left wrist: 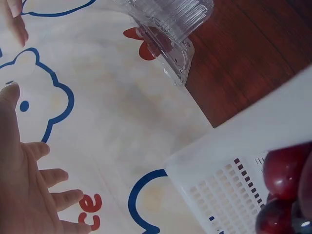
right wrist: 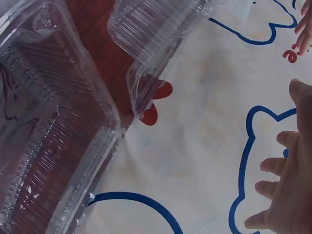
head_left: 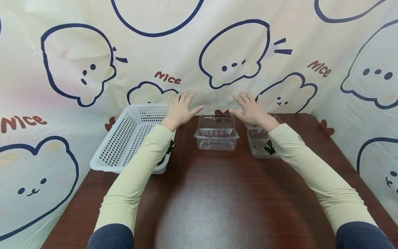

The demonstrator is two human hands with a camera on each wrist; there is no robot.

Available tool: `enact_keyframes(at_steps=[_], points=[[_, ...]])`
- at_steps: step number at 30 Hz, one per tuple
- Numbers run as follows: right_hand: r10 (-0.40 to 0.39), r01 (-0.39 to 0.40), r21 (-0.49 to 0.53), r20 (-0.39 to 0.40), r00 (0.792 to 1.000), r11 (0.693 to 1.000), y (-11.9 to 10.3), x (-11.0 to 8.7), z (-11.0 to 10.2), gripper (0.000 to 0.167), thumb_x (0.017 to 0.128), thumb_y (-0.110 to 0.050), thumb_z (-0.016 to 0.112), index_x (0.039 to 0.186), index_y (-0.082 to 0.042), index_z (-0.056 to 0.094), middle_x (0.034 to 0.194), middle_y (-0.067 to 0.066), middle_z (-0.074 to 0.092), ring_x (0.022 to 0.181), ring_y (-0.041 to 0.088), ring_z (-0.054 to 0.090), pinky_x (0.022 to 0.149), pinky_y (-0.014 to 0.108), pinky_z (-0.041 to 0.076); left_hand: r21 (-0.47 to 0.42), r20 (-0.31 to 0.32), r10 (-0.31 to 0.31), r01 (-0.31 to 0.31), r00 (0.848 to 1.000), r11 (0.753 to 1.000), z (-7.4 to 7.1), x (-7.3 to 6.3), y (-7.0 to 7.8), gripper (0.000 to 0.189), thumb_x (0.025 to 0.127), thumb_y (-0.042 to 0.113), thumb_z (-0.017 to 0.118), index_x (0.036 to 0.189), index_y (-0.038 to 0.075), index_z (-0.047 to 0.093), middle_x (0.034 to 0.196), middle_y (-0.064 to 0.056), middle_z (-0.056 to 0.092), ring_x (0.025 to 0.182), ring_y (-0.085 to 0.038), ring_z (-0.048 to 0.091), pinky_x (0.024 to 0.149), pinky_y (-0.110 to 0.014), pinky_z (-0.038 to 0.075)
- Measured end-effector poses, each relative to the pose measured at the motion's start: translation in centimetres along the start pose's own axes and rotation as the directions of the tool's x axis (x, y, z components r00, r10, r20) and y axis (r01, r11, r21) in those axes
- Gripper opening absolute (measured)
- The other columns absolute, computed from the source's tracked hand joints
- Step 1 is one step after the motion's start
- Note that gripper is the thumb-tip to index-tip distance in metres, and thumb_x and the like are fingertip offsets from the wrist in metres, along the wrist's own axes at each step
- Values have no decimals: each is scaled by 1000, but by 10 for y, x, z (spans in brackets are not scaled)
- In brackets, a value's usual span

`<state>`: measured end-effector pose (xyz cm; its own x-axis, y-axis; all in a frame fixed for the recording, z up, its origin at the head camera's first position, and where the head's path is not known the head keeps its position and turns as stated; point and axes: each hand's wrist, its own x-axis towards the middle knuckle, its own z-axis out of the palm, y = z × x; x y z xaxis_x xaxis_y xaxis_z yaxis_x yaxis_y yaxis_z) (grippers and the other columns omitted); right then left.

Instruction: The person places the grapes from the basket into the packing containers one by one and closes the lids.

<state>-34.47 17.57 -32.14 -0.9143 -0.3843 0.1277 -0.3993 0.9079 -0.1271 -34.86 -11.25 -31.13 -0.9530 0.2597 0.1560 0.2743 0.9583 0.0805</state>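
My left hand (head_left: 179, 110) is raised with fingers spread, above the far right corner of a white plastic basket (head_left: 112, 147). Dark red, glossy round fruits (left wrist: 287, 173) lie in that basket in the left wrist view; the left forearm covers them in the head view. Spread as well, my right hand (head_left: 253, 111) is held up over a clear plastic box (head_left: 258, 147) with its lid raised, partly covered by hand and sleeve. Between the hands stands another clear plastic box (head_left: 216, 139), its lid tilted up at the back. Neither hand holds anything.
The dark wooden table (head_left: 211, 200) carries the basket at the left and the boxes towards its back edge. A cloth printed with cartoon bears (head_left: 234, 52) hangs behind the table and along its sides.
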Motion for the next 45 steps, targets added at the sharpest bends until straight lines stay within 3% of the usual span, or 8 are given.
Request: enact_keyframes(at_steps=[7, 19, 30, 45], points=[[2, -2, -1, 20, 1000, 1000, 2, 0, 11, 78, 90, -66, 32, 151, -22, 8, 156, 11, 1, 142, 34, -4, 105, 65, -10, -53, 23, -10, 11, 1000, 999, 2, -4, -6, 78, 88, 70, 29, 150, 28, 7, 156, -8, 5, 141, -37, 9, 107, -64, 3], [-11, 11, -1, 37, 999, 1000, 2, -3, 18, 75, 92, -61, 36, 150, -23, 10, 156, 11, 2, 142, 34, -2, 106, 64, -8, -27, 23, -22, 22, 1000, 999, 4, -9, -16, 78, 88, 69, 29, 150, 26, 10, 156, -11, 10, 140, -36, 12, 107, -63, 8], [-25, 26, -21, 47, 999, 999, 3, -5, 30, 73, 92, -59, 35, 150, -23, 9, 156, 11, 2, 142, 34, 0, 105, 65, -6, -27, 38, -40, 41, 998, 999, 6, -15, -24, 79, 88, 69, 31, 150, 24, 12, 152, -17, 19, 139, -38, 16, 107, -64, 4], [-26, 27, -21, 64, 998, 999, 3, -9, 45, 72, 92, -60, 33, 150, -22, 12, 156, 11, 7, 142, 34, 2, 106, 65, -4, -42, 59, -62, 64, 996, 997, 8, -21, -37, 81, 88, 70, 28, 151, 23, 9, 155, -14, 12, 140, -38, 13, 106, -65, 4]])
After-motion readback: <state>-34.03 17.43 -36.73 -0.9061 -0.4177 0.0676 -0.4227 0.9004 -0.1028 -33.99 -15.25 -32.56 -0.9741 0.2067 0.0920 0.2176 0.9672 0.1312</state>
